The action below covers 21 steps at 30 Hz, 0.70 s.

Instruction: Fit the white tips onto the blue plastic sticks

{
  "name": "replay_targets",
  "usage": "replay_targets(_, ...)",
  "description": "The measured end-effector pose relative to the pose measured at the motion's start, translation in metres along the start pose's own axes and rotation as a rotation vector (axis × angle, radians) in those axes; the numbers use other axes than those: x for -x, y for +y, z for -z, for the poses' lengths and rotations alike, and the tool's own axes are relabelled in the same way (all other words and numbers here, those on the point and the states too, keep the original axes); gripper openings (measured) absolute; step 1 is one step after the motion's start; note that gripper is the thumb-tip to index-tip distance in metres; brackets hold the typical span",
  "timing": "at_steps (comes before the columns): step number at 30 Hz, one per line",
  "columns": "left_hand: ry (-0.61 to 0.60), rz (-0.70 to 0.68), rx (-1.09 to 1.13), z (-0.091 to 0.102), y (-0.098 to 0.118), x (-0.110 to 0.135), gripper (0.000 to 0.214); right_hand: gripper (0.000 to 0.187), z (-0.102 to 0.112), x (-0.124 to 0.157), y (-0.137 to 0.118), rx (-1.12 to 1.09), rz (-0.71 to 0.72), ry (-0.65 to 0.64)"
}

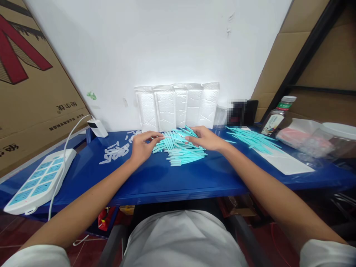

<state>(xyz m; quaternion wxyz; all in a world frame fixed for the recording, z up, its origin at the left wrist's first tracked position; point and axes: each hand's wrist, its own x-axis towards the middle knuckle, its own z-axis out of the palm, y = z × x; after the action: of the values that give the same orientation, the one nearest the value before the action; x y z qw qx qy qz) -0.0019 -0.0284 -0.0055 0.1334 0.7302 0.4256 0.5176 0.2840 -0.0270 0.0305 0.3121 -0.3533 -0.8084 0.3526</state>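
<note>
A heap of thin turquoise sticks (182, 150) lies in the middle of the blue table (155, 178). My left hand (143, 145) rests at the heap's left edge, its thumb and fingers pinched on one turquoise stick. At the heap's right side my right hand (204, 138) lies over the sticks with fingers curled, touching them. Whether it holds one I cannot make out. To the left of my left hand several small white pieces (118, 151) are scattered.
White padded envelopes (176, 105) lean on the wall behind the heap. A second spread of turquoise sticks (251, 139) lies at the right by a white sheet (286, 163), a bottle (276, 116) and plastic bags (306, 139). A power strip (39, 181) sits at the left edge.
</note>
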Motion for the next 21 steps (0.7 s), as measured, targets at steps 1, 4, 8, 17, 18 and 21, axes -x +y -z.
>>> replay_targets(1, 0.010, -0.035, -0.020, 0.001, 0.001, 0.001, 0.031, 0.039, 0.000, 0.000, -0.001, -0.011, -0.001, -0.005)
replay_targets(4, 0.004, -0.122, -0.036, 0.002, 0.002, 0.005, 0.028, 0.041, 0.001, 0.001, -0.003, -0.023, -0.004, -0.016)
replay_targets(8, -0.047, -0.140, -0.066, 0.003, 0.001, 0.008, 0.026, 0.043, 0.001, 0.002, -0.004, -0.033, -0.001, -0.034)
replay_targets(17, -0.021, -0.584, -0.083, -0.003, -0.006, 0.004, 0.013, 0.036, -0.004, 0.001, -0.003, -0.042, 0.025, -0.051)
replay_targets(18, -0.021, -0.649, -0.090, -0.004, -0.006, 0.004, 0.015, 0.036, -0.006, 0.000, -0.001, -0.043, 0.034, -0.050)
replay_targets(21, -0.061, -0.797, -0.122, -0.007, -0.005, 0.007, 0.026, 0.035, -0.011, -0.003, 0.005, -0.065, 0.070, -0.057)
